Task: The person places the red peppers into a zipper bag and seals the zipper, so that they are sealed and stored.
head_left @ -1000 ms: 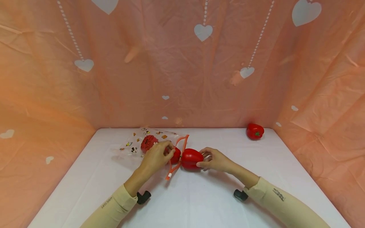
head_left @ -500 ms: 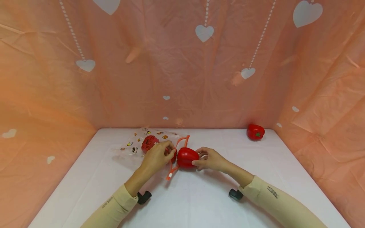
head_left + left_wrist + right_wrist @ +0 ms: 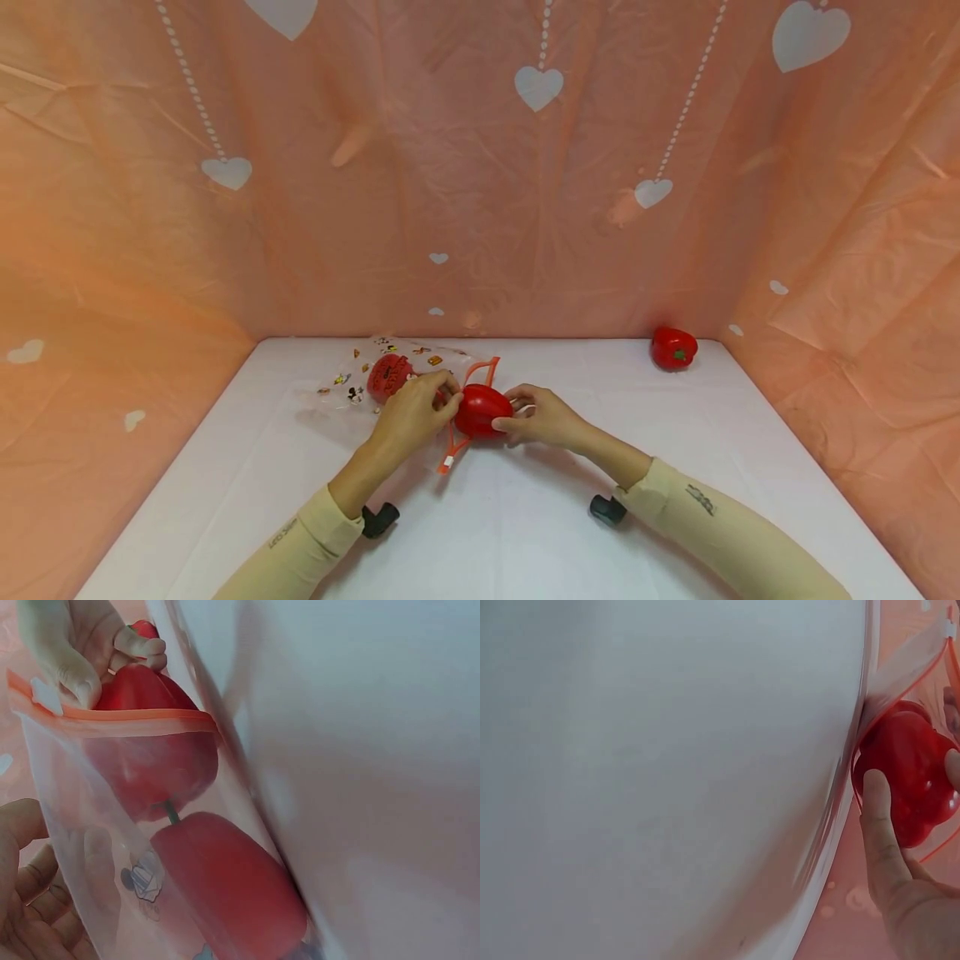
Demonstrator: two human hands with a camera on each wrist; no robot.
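Note:
A clear zip bag [image 3: 333,410] with cartoon prints and an orange slider strip lies on the white table, its mouth facing right. My left hand [image 3: 411,410] pinches the bag near its mouth. A red bell pepper [image 3: 483,408] is partway through the mouth, and my right hand [image 3: 546,419] grips its outer end with thumb and fingers. Deeper in the bag sits another red pepper [image 3: 232,889], its far part under printed film. In the left wrist view, the strip [image 3: 142,715] crosses over the entering pepper, whose green stem points inward. The right wrist view shows my thumb [image 3: 877,799] against the pepper.
A third red bell pepper [image 3: 673,348] lies at the table's back right corner, green stem toward me. Orange curtains [image 3: 480,208] with white hearts enclose the table [image 3: 525,533] at the back and sides. Dark wrist-worn devices [image 3: 607,510] hang below both cuffs.
My right hand has moved left, carrying the pepper from outside the bag's mouth to partly inside it. The pepper in the bag shifted slightly left. My left hand stays nearly still.

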